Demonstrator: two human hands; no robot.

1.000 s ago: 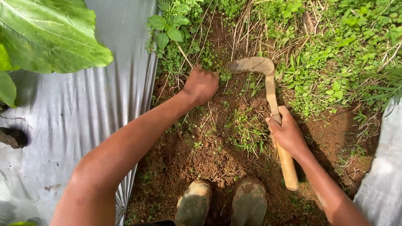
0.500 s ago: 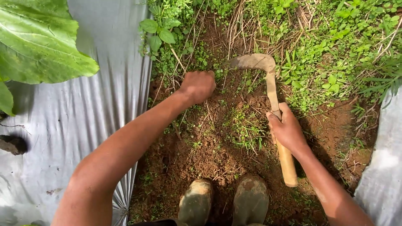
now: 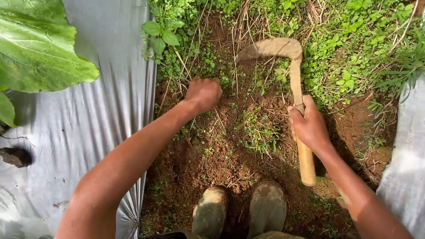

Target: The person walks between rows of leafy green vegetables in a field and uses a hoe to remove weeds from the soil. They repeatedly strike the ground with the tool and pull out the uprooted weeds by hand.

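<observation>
Both hands sit about where they did before.
My left hand (image 3: 203, 94) fists weeds (image 3: 259, 128) mid-frame; my right hand (image 3: 310, 126) grips the sickle (image 3: 290, 66), blade hooking leftward above them.

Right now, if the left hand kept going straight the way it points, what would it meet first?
The left hand points up the bed, so it would probably meet the low weeds just ahead first; the leafy plant stands off to the side.

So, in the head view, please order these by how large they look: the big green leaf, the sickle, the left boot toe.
1. Big green leaf, though it is cut by the frame and nearer the camera.
2. Sickle, held by the right hand.
3. Left boot toe.
</observation>
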